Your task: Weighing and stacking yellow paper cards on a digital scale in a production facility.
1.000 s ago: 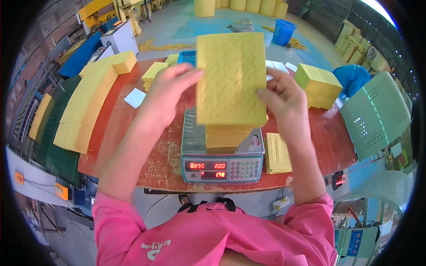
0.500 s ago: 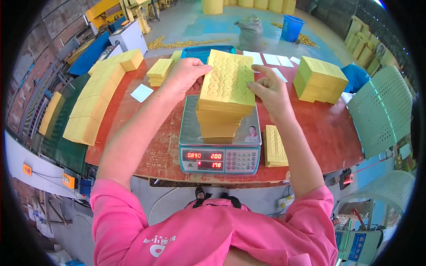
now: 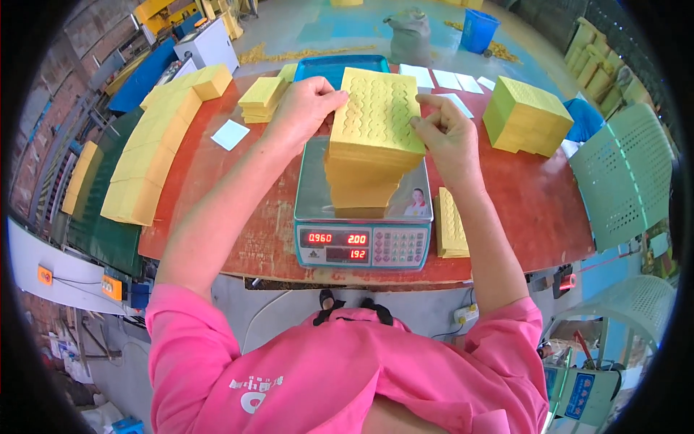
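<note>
A tall stack of yellow embossed sheets [image 3: 367,170] stands on the metal pan of a digital scale [image 3: 311,207], its sides slightly uneven. Rows of scalloped round cuts cover the top sheet. At the stack's upper left edge, my left hand [image 3: 309,108] is closed, thumb and fingers pinching the top sheets. My right hand [image 3: 448,137] pinches the opposite edge with thumb and forefinger. How many sheets they grip cannot be made out. Red digits glow on the scale's front display [image 3: 338,246].
A smaller stack of patterned yellow sheets [image 3: 452,226] lies right of the scale. Yellow blocks stand in a row [image 3: 148,155] at left and as one block [image 3: 528,119] at right. Behind are a blue tray [image 3: 307,66] and white cards [image 3: 457,81]. A perforated green chair [image 3: 622,181] borders the table's right.
The view has shifted slightly, so the scale and stack sit higher in it. The digits on the display have risen. Both hands stay at the top of the stack.
</note>
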The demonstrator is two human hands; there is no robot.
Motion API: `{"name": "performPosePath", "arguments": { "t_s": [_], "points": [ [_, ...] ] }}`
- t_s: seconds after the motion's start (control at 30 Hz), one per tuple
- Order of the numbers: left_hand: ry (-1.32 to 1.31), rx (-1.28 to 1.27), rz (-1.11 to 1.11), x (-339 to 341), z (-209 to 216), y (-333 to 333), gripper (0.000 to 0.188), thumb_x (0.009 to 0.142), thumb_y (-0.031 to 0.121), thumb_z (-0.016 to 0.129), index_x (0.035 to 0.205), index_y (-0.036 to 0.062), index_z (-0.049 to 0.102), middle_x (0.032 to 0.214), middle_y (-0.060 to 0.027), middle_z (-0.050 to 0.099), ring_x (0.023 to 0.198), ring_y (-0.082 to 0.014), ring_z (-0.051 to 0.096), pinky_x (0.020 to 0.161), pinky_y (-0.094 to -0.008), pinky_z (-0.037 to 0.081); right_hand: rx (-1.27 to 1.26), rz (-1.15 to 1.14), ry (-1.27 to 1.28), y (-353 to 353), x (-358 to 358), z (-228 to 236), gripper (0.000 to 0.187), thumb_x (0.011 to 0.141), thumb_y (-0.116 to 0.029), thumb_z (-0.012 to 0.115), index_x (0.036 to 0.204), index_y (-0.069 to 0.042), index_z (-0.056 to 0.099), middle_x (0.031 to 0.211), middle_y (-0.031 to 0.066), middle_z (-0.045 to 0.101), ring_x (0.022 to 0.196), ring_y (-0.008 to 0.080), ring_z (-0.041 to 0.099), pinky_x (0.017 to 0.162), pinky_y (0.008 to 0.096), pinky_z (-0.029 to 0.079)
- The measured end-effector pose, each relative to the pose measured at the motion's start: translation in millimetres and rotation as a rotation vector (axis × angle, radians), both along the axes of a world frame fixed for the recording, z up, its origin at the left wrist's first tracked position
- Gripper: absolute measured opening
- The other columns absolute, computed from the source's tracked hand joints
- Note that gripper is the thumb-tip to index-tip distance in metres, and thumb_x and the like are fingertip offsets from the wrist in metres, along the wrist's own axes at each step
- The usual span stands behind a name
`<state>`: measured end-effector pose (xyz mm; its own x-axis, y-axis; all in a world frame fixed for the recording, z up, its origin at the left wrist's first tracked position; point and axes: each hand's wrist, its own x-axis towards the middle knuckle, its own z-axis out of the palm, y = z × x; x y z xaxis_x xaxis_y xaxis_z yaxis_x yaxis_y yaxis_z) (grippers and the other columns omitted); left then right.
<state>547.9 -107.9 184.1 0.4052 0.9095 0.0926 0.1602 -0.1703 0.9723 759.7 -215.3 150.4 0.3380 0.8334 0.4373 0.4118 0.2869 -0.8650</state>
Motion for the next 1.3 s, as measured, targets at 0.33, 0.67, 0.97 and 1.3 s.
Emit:
{"name": "performPosePath", "arguments": {
  "t_s": [0.33,0.67,0.97,1.3],
  "points": [
    [-0.156,0.093,0.150,-42.4,-22.5,-5.7,0.030,0.096,0.036,0.061,0.077,0.0126,0.058,0.063,0.0046,0.053,0.051,-0.0056,0.045,0.048,-0.0225,0.034,0.137,-0.035,0.328,-27.0,-0.3,-20.9,0.022,0.092,-0.003,0.061,0.112,0.001,0.067,0.078,-0.0016,0.059,0.069,0.0058,0.054,0.062,0.0219,0.047],
    [-0.223,0.097,0.212,-62.0,-43.0,-16.3,0.028,0.095,0.033,0.063,0.076,0.0128,0.058,0.062,0.0041,0.052,0.054,-0.0049,0.045,0.050,-0.0228,0.032,0.279,-0.030,0.367,-48.2,-20.9,-25.6,0.022,0.093,-0.001,0.056,0.113,0.003,0.065,0.071,0.0005,0.059,0.065,0.0071,0.053,0.062,0.0223,0.045],
    [-0.214,0.080,0.246,-61.2,-52.5,-17.0,0.026,0.096,0.033,0.062,0.081,0.0113,0.061,0.066,0.0032,0.054,0.059,-0.0057,0.047,0.053,-0.0243,0.034,0.303,0.024,0.423,-48.9,-16.4,-31.9,0.023,0.093,-0.001,0.056,0.113,0.004,0.065,0.073,0.0012,0.060,0.066,0.0076,0.054,0.063,0.0225,0.046],
    [-0.473,-0.206,0.120,-51.3,-145.6,42.2,0.065,0.097,0.055,0.051,0.136,0.0032,0.050,0.130,-0.0128,0.058,0.120,-0.0222,0.055,0.101,-0.0374,0.042,0.208,0.043,0.612,-18.4,-1.8,-68.6,0.033,0.099,-0.017,0.053,0.125,0.001,0.059,0.113,0.0066,0.064,0.104,0.0148,0.060,0.087,0.0285,0.047]
  ]
}}
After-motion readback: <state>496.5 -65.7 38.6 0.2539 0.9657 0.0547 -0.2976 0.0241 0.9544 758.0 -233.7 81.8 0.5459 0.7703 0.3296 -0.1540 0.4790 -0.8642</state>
